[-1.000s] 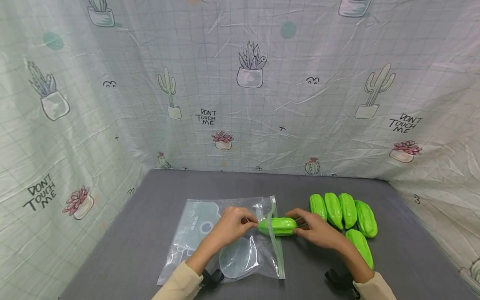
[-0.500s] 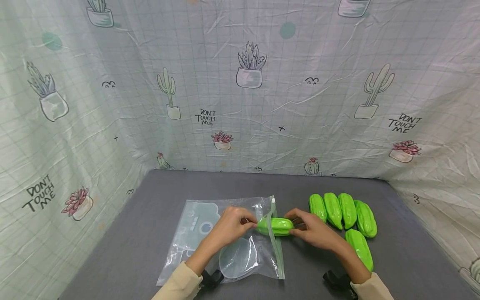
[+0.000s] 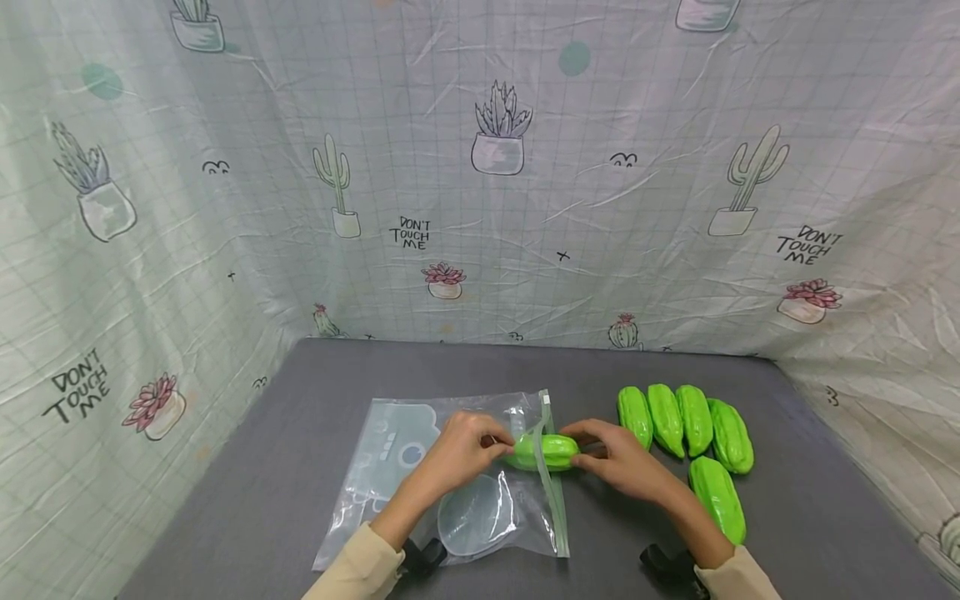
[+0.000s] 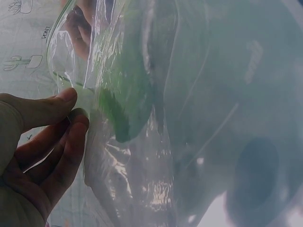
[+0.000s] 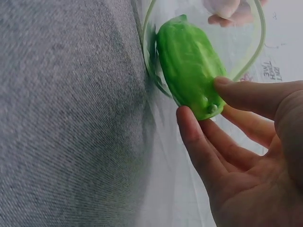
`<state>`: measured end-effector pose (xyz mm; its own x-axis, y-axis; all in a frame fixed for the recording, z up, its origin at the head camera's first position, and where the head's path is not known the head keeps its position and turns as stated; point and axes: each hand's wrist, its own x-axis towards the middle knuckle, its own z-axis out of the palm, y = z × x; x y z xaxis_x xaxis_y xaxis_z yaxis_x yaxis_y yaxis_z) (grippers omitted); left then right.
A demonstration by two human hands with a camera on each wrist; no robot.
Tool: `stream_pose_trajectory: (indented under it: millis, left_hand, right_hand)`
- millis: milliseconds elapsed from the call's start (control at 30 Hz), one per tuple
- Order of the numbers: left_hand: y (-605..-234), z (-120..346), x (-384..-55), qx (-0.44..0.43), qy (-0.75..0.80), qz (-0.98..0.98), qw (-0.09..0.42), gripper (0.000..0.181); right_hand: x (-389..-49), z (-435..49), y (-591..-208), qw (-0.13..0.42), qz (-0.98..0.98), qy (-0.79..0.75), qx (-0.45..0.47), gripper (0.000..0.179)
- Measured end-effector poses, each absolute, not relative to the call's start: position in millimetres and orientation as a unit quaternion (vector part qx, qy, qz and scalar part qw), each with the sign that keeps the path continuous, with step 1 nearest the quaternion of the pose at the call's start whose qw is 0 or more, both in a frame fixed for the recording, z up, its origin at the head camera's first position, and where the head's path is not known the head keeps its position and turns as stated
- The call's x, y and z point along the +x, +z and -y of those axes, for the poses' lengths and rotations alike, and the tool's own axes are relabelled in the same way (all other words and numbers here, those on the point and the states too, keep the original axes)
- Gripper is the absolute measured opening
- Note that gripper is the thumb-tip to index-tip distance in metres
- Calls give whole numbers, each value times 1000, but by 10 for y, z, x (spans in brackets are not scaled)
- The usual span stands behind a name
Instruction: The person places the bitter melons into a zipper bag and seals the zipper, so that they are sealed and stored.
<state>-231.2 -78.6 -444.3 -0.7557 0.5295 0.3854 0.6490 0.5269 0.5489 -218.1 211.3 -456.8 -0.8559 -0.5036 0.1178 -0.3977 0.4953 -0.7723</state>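
A clear zip bag (image 3: 528,525) with a pale printed picture lies flat, its mouth with the green zip strip (image 3: 558,517) facing right. A shiny green ridged fruit (image 3: 558,451) lies partway through that mouth, its pointed end inside. My left hand (image 3: 467,446) pinches the bag's upper film between thumb and fingers, holding the mouth raised. My right hand (image 3: 617,454) grips the fruit's outer end, with the thumb on one side and fingers on the other, as the right wrist view shows. Through the film, the fruit (image 4: 128,94) looks blurred in the left wrist view.
Several like green fruits (image 3: 666,421) lie at the right, most in a row, with one (image 3: 717,498) nearer my right forearm. The dark grey table (image 3: 300,433) is bordered by a printed cloth curtain (image 3: 525,275) at the back and sides.
My right hand has moved left, pushing the green fruit further into the bag. My left hand stays pinching the film in the same place.
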Motion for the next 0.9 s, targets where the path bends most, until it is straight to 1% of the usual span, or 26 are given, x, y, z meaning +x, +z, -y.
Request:
stream_pose_trajectory:
  millis: [233,467,667,900]
  left_hand:
    - [-4440,785,-2317,-345,-354,865,88,5]
    - [-4439,787,-2313,-345,-356,864,87,6]
    - [-4427,785,-2308,-339,-354,868,83,6]
    - [-4424,787,-2309,-343,-354,866,89,5]
  right_hand:
    - [-2187,-2078,-4594,54,-861,-431,-263,35]
    - [-2182,-2031,-4625,55,-859,-440,-254,30]
    - [-2168,-1991,-4647,38,-861,-439,-253,29]
    - [-2155,-1949,-4665,24,-863,-436,-254,30]
